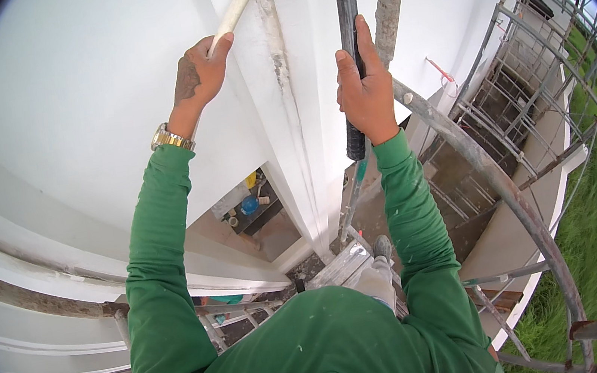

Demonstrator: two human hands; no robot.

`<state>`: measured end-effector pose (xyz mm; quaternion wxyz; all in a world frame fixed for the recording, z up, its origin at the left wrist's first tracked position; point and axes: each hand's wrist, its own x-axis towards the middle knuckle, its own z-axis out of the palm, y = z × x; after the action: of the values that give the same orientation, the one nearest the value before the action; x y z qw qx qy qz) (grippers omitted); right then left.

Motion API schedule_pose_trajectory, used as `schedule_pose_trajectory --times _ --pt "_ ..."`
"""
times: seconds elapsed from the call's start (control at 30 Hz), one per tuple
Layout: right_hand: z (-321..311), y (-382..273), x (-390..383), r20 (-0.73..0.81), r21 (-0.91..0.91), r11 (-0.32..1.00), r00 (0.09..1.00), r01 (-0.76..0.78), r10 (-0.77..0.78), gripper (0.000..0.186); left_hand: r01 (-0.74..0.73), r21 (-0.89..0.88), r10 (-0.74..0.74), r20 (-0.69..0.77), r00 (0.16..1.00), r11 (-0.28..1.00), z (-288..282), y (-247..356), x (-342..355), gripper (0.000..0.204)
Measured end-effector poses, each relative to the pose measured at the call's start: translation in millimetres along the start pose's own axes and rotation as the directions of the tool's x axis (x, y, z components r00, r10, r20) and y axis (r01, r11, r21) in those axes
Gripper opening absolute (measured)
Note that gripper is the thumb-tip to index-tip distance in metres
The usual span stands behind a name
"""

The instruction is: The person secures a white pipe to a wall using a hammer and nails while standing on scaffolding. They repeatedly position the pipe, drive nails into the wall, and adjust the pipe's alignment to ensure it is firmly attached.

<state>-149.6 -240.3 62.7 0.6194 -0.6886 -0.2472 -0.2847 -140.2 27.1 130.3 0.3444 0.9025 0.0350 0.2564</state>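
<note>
My left hand [203, 78] is closed round the lower end of a long off-white rod [238, 3]. The rod slants up and to the right toward a white wall corner, and its far tip is at the top edge of the picture. In my right hand [365, 91] is a claw hammer [345, 1], gripped by its black handle with the head upward. The hammer is held to the right of the white corner column [289, 123], whose edge carries a rough, stained vertical strip. A watch sits on my left wrist.
I stand high on scaffolding, with a metal plank [343, 265] underfoot. A curved scaffold pipe [487, 161] arcs along my right side. More scaffold frames [515, 113] and green grass [593, 246] lie beyond. Below left, an opening shows a dark surface with a blue round item [249, 205].
</note>
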Motion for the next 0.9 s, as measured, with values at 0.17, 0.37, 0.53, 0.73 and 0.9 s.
schedule_pose_trajectory --times 0.17,0.37,0.53,0.73,0.9 --pt "1.1 -18.8 14.3 -0.066 -0.142 0.954 0.959 0.264 -0.275 0.064 -0.139 0.179 0.152 -0.062 0.986 0.974 1.0 -3.1 0.4 0.055" --pt "33.9 4.6 26.0 0.02 -0.208 0.907 0.929 0.366 -0.37 0.067 -0.12 0.181 0.134 -0.064 0.989 0.976 6.3 -4.5 -0.5 0.054" --pt "36.5 -17.9 18.0 0.074 -0.128 0.96 0.968 0.249 -0.241 0.064 -0.085 0.163 0.097 -0.065 0.993 0.983 6.0 -2.8 -0.9 0.053" --pt "43.5 -2.3 32.3 -0.06 -0.198 0.883 0.893 0.427 -0.445 0.062 -0.13 0.114 0.139 -0.078 0.987 0.985 12.2 -4.3 -0.5 0.053" --pt "14.6 -26.6 39.0 0.128 -0.274 0.961 0.989 -0.03 0.068 0.061 -0.077 0.157 0.083 -0.029 0.996 0.985 8.0 0.4 -5.1 0.051"
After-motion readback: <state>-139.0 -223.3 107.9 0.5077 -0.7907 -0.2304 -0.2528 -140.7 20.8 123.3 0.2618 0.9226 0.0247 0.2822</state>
